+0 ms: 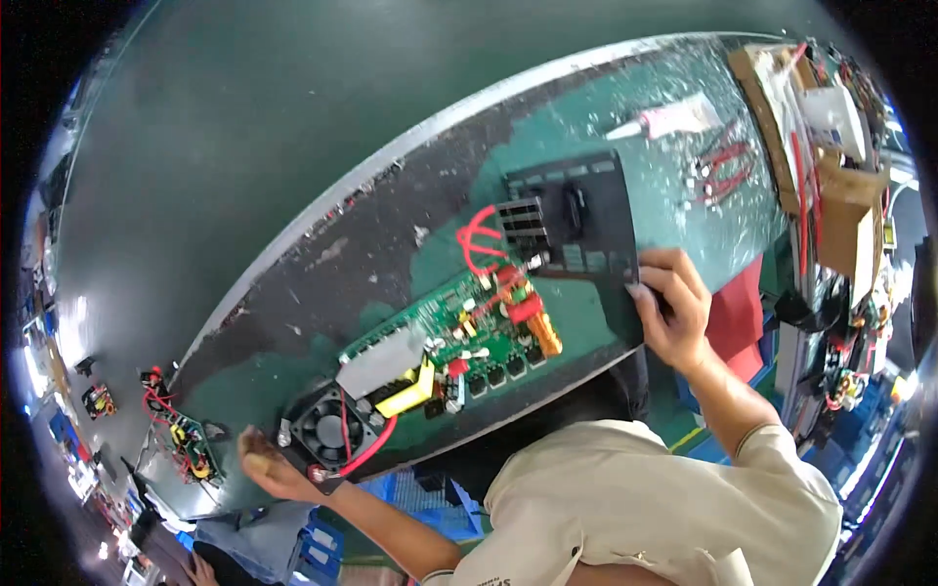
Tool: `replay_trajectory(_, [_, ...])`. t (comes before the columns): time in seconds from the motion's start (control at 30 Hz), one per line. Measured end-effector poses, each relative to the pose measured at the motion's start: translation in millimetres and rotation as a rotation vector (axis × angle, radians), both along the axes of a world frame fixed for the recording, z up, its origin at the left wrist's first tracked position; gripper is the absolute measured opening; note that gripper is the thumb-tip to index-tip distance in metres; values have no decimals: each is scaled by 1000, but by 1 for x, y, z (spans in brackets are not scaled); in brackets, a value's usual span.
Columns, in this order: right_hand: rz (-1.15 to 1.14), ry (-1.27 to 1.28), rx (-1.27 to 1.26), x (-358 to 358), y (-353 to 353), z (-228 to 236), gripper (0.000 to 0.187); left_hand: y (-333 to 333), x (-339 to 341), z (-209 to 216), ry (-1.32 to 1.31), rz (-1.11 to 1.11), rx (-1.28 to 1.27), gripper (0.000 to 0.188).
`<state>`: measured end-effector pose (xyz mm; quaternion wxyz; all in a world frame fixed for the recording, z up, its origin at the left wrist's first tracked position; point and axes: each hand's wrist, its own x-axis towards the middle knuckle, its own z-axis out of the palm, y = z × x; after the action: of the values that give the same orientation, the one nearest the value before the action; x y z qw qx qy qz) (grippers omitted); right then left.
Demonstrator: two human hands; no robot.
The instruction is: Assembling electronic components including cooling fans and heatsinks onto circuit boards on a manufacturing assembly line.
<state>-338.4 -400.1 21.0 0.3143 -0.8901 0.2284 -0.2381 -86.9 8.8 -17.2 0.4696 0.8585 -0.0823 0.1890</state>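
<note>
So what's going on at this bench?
A person is working on an opened electronics unit on a worn green worktable. The right hand grips the edge of the black housing panel, fingers curled over it. The left hand rests open beside the black cooling fan at the other end. Between them lies a green circuit board with red wires looping up to the panel. A white tube and red-handled pliers lie farther back.

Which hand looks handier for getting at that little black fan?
Probably the left hand: it rests at the black fan, fingers touching its edge. The right hand is at the other end, gripping the black panel's edge.
</note>
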Motion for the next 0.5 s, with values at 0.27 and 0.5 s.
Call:
replay_trajectory(0.27, [281, -218, -5, -1, 39, -6, 55, -76, -84, 59, -437, -45, -15, 41])
replay_trajectory(0.5, [284, -7, -181, 30, 65, -15, 80, -169, -101, 58, -288, -562, 811, 98])
